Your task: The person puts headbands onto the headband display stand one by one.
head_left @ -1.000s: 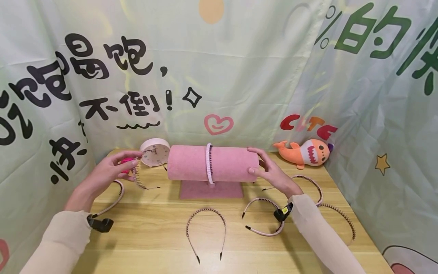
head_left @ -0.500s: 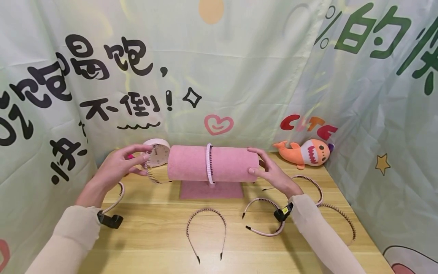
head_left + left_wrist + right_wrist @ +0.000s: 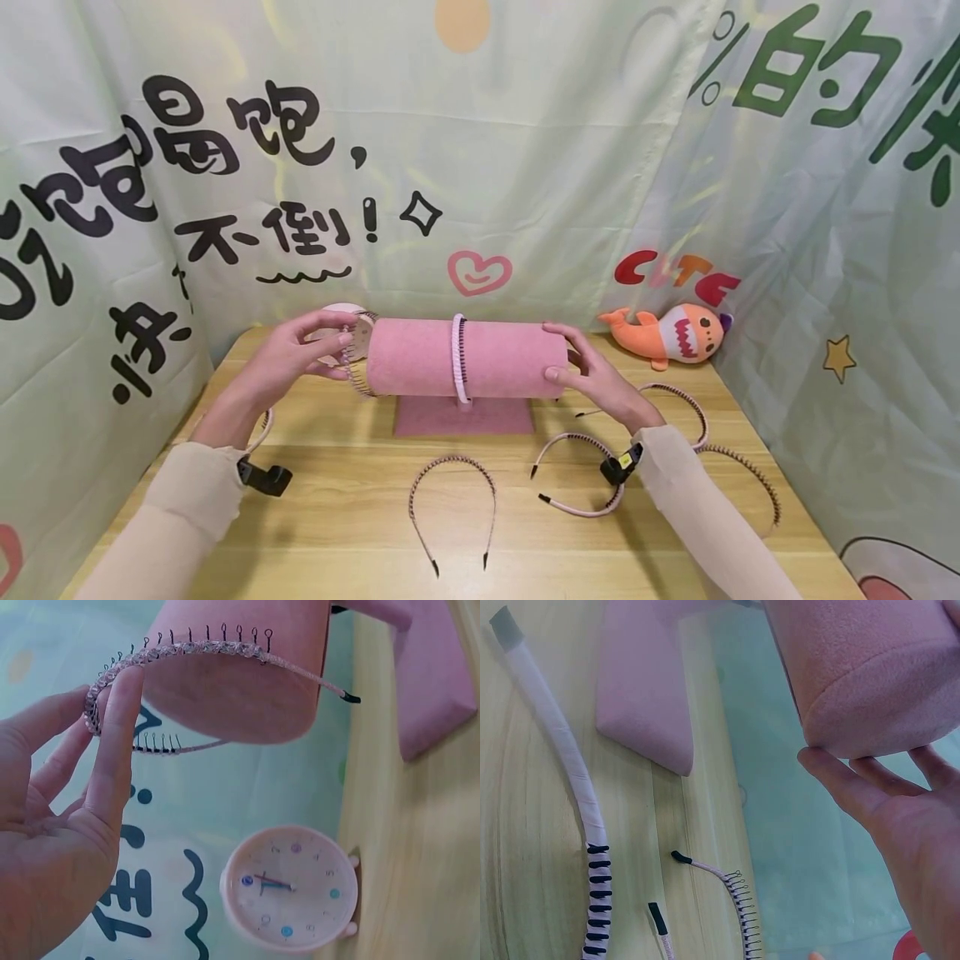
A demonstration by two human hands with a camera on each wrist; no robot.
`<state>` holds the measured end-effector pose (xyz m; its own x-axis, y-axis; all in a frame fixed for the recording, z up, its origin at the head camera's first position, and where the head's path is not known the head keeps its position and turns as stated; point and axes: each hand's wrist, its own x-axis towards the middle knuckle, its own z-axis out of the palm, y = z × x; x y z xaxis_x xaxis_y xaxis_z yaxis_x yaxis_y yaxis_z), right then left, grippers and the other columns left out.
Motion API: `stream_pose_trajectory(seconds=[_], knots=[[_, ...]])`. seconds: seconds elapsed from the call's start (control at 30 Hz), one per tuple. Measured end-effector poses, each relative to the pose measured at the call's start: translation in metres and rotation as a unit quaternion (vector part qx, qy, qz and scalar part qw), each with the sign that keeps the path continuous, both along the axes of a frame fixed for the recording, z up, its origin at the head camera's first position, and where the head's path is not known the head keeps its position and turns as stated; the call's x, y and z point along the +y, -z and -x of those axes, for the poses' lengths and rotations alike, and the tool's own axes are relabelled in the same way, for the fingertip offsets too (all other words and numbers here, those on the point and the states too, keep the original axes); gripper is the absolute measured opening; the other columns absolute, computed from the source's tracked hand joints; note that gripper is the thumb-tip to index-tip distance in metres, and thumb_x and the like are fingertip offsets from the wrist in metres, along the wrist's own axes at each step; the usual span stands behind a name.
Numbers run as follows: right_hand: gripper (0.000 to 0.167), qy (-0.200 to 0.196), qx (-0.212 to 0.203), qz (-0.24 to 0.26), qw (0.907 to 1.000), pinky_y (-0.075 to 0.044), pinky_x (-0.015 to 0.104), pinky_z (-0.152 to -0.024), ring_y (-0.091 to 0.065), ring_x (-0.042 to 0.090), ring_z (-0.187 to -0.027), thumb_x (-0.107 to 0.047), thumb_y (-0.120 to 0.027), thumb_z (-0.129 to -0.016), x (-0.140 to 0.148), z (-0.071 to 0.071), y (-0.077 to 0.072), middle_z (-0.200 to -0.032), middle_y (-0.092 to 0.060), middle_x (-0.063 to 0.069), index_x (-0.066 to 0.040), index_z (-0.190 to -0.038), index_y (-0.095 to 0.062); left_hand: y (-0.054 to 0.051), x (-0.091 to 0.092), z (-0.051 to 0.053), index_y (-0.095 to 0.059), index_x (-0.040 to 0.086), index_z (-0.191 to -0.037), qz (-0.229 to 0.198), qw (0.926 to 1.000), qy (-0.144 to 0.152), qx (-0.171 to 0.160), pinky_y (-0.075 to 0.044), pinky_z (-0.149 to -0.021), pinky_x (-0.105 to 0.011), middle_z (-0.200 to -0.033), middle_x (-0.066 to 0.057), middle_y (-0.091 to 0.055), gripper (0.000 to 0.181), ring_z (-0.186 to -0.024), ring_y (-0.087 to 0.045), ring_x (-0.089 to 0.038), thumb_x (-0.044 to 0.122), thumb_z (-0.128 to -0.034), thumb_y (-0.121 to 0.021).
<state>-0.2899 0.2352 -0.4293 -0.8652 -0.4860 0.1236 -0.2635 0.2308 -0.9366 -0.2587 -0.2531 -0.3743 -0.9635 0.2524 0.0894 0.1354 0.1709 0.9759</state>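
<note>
A pink plush headband display stand (image 3: 416, 358) stands in the middle of the table, its roll lying crosswise. Around the roll's middle sits a white headband (image 3: 457, 358) with dark teeth. My left hand (image 3: 281, 358) pinches a beaded, toothed headband (image 3: 202, 648) between thumb and fingers. In the left wrist view this headband's arch is at the fingertips, and its legs reach toward and past the roll's left end. Whether it touches the roll, I cannot tell. My right hand (image 3: 600, 383) grips the roll's right end, thumb on the front and fingers over the top.
A toothed headband (image 3: 452, 458) lies in front of the stand. More headbands, one of them pale pink (image 3: 592, 512), lie at the right, and another (image 3: 262, 429) is partly behind my left wrist. At the back are a round clock (image 3: 292, 889) and an orange plush shark (image 3: 663, 333).
My left hand has moved right with the beaded headband, from in front of the clock's left side to the roll's left end. My right hand and the stand have stayed put.
</note>
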Motion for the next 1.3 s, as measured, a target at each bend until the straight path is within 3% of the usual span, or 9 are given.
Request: stream_pose_trajectory(seconds=[0.2, 0.5, 0.93, 1.1, 1.3], knots=[[0.067, 0.001, 0.002, 0.0, 1.0, -0.043, 0.07, -0.12, -0.022, 0.043, -0.167, -0.025, -0.068, -0.109, 0.0, -0.001, 0.0, -0.183, -0.014, -0.003, -0.038, -0.166, -0.035, -0.002, 0.01, 0.002, -0.066, 0.011, -0.139, -0.009, 0.9999, 0.009, 0.004, -0.069, -0.084, -0.045, -0.126, -0.006, -0.069, 0.031, -0.092, -0.071, -0.016, 0.019, -0.1084, -0.07], [0.067, -0.002, 0.004, -0.002, 1.0, -0.042, 0.071, -0.121, -0.021, 0.044, -0.167, -0.025, -0.068, -0.109, -0.001, 0.0, 0.0, -0.183, -0.013, -0.002, -0.037, -0.166, -0.035, -0.004, 0.023, 0.007, -0.052, 0.001, -0.157, 0.0, 0.9998, 0.02, -0.002, -0.069, -0.085, -0.045, -0.134, -0.014, -0.061, 0.055, -0.099, -0.07, -0.017, 0.018, -0.1077, -0.071], [0.067, 0.002, 0.004, -0.004, 1.0, -0.043, 0.07, -0.12, -0.022, 0.044, -0.167, -0.026, -0.068, -0.109, -0.001, 0.0, 0.0, -0.183, -0.013, -0.002, -0.038, -0.166, -0.035, -0.007, 0.03, 0.011, -0.052, -0.002, -0.158, 0.019, 0.9991, 0.035, -0.013, -0.069, -0.084, -0.042, -0.15, -0.024, -0.05, 0.057, -0.099, -0.075, -0.016, 0.014, -0.1065, -0.072], [0.067, 0.001, 0.005, -0.006, 1.0, -0.044, 0.068, -0.12, -0.024, 0.044, -0.166, -0.026, -0.068, -0.109, -0.002, 0.001, 0.001, -0.183, -0.013, -0.001, -0.038, -0.166, -0.034, -0.007, 0.03, 0.012, -0.059, 0.002, -0.153, 0.048, 0.9984, 0.027, -0.009, -0.069, -0.083, -0.043, -0.144, -0.02, -0.052, 0.053, -0.101, -0.072, -0.021, 0.019, -0.1057, -0.074], [0.067, 0.002, 0.002, -0.004, 1.0, -0.044, 0.068, -0.119, -0.023, 0.043, -0.166, -0.026, -0.068, -0.109, -0.001, 0.0, 0.0, -0.183, -0.013, -0.003, -0.039, -0.166, -0.035, -0.011, 0.031, 0.011, -0.063, 0.004, -0.149, 0.077, 0.9968, 0.02, 0.004, -0.07, -0.079, -0.043, -0.121, -0.016, -0.054, 0.048, -0.098, -0.066, -0.019, 0.019, -0.1051, -0.075]])
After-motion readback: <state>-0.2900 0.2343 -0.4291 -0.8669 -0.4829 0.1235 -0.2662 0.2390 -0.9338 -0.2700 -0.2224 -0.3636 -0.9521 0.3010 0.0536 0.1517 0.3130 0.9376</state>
